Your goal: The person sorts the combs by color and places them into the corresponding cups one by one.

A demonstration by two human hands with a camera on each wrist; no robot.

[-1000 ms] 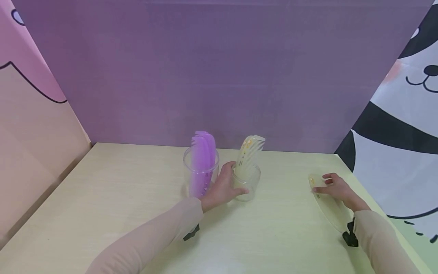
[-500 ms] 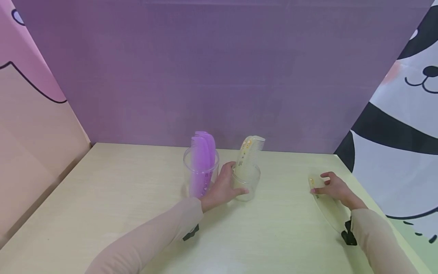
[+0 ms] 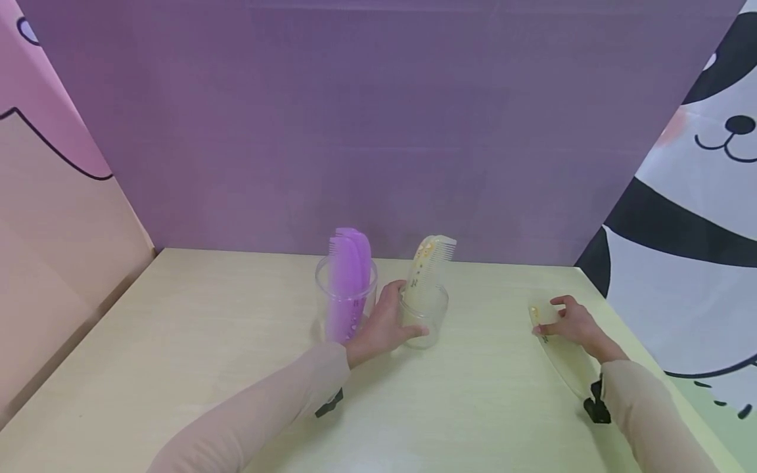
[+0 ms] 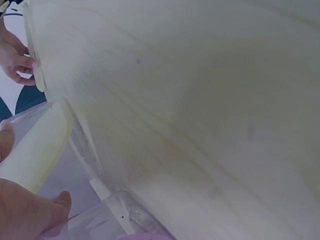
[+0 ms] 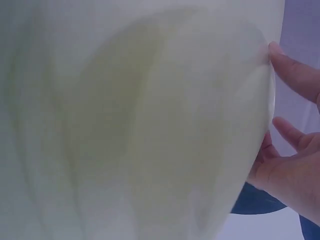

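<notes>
In the head view my left hand (image 3: 381, 325) holds a clear plastic cup (image 3: 434, 318) round its side, thumb in front and fingers behind. Pale yellow combs with a flower print (image 3: 430, 259) lean in that cup, teeth to the right. Just left of it stands a second clear cup (image 3: 319, 279) with several purple combs (image 3: 350, 263). Over at the right, my right hand (image 3: 576, 325) pinches the edge of another pale yellow comb (image 3: 545, 339) close to the tabletop, its thumb near the printed end. The left wrist view shows this comb (image 4: 34, 55) along the table's far side.
A light wooden table (image 3: 195, 341) carries everything. A purple panel (image 3: 378, 131) rises behind its back edge. Panels printed with cartoon animals flank it, a panda (image 3: 680, 223) on the right. Black wrist mounts (image 3: 597, 407) hang beneath the sleeves.
My right hand has shifted slightly left, its thumb now at the comb's left edge. The left hand stays on its cup. The head view has drifted a little.
</notes>
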